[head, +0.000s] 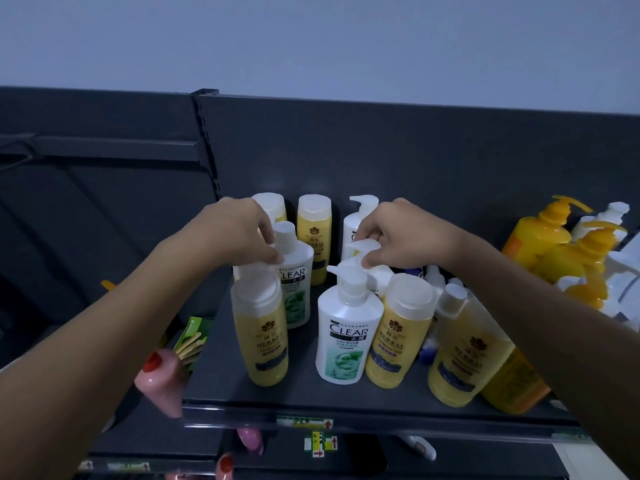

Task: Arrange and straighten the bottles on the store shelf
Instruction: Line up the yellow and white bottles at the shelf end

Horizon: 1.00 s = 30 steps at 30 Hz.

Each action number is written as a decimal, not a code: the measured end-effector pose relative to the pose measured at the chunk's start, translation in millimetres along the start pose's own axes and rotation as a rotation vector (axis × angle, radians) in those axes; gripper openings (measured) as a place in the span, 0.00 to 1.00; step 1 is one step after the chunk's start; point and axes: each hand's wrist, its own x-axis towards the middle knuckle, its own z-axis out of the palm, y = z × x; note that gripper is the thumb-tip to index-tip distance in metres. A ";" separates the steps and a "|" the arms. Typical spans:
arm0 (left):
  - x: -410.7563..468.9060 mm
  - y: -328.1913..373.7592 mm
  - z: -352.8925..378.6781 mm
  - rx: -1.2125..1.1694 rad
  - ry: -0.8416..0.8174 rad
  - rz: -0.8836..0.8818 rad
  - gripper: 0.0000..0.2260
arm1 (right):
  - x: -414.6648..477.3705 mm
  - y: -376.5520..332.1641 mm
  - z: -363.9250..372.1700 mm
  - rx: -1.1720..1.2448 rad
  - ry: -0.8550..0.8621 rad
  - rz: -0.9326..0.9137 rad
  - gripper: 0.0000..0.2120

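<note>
Centre-left, my left hand (242,233) pinches the CLEAR bottle (294,275) by its pump; centre-right, my right hand (398,237) grips a pump bottle (360,249) on the shelf (304,396). Tugging 2 tops at once could, I judge, topple the crowding yellow bottles (263,334).

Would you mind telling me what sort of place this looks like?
Most likely a shop's toiletries aisle: a dark metal shelf with price tags on its front edge, stocked with repeated CLEAR pump bottles and yellow HERBAL bottles.
</note>
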 end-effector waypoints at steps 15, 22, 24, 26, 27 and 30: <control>35.8 47.5 10.8 0.269 0.062 0.250 0.13 | -17.8 18.3 -13.7 -0.069 -0.069 0.063 0.18; 49.0 71.2 22.7 0.164 0.072 0.321 0.14 | -18.6 16.4 -12.3 -0.060 -0.065 0.070 0.16; 52.2 79.3 23.5 0.143 0.054 0.346 0.16 | -19.0 16.0 -13.1 -0.012 -0.082 0.059 0.16; 54.2 84.2 22.8 0.149 0.043 0.368 0.17 | -19.3 18.3 -17.9 0.100 -0.100 0.063 0.13; 54.2 84.7 21.0 0.150 0.036 0.370 0.18 | -17.7 21.0 -20.3 0.143 -0.082 0.067 0.12; 51.6 78.5 14.8 0.109 -0.007 0.357 0.17 | -0.8 37.0 -20.0 0.095 0.057 0.085 0.12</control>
